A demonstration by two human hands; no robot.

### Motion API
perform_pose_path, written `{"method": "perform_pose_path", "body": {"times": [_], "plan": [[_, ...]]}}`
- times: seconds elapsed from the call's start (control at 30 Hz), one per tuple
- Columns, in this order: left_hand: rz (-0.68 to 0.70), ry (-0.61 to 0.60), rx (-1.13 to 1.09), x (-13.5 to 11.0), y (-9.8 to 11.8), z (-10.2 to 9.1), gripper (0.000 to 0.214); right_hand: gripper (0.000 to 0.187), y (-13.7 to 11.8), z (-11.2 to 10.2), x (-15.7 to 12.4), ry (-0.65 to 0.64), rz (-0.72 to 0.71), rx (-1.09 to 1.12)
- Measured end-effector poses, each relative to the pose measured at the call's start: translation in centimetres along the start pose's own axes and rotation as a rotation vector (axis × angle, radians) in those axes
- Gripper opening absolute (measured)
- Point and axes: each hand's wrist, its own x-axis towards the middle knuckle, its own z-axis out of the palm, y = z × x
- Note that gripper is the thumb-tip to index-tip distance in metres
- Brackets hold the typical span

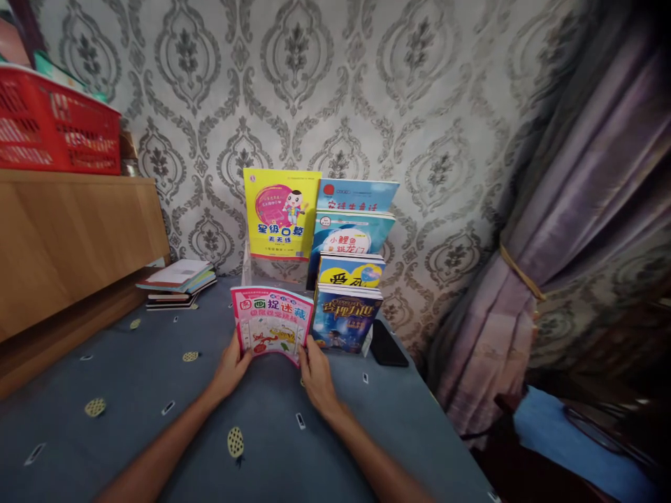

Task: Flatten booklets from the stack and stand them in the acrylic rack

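Observation:
Both my hands hold a pink children's book [272,323] upright by its lower corners, in front of a tiered display rack. My left hand [233,369] grips the bottom left corner, and my right hand [314,374] grips the bottom right corner. Behind it a yellow book [282,214] stands in the rack's upper left slot. To the right, several books stand in stepped rows: a light blue one [357,195] on top, a blue and white one [352,235], a yellow and black one [350,270] and a dark blue one [344,318] at the front.
A black phone [388,344] lies right of the rack on the blue-grey patterned cloth [157,391]. A stack of books [177,282] lies at the back left beside a wooden cabinet [68,237] bearing a red basket [55,126]. A purple curtain [566,230] hangs on the right.

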Motion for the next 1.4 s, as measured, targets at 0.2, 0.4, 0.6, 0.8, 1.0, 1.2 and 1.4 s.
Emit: {"method": "perform_pose_path", "body": {"times": [0.2,0.4,0.6,0.8,1.0,1.2,1.4], "plan": [[-0.008,-0.018,0.013,-0.4,-0.8,0.0,0.06,0.029,1.0,0.8,-1.3,-0.001,0.034,0.058],[-0.004,-0.04,0.024,-0.4,-0.9,-0.2,0.056,0.026,0.9,0.4,-1.3,-0.046,0.075,0.11],[0.027,-0.014,0.029,-0.5,-1.3,0.0,0.054,0.027,0.9,0.4,-1.4,-0.057,0.076,0.112],[0.039,0.047,0.133,0.6,-1.2,-0.1,0.045,0.028,1.0,0.8,-0.6,-0.059,0.069,0.086],[0.017,0.159,0.319,2.4,-0.2,-1.0,0.018,0.028,-0.5,0.8,1.9,-0.057,0.018,0.071],[0.021,0.192,0.333,2.8,1.0,-1.6,0.014,0.027,-1.9,0.0,3.4,-0.054,-0.021,0.041],[0.043,0.217,0.362,4.0,2.6,-2.3,0.013,0.027,-3.3,-0.9,5.5,-0.026,-0.054,0.028]]}}
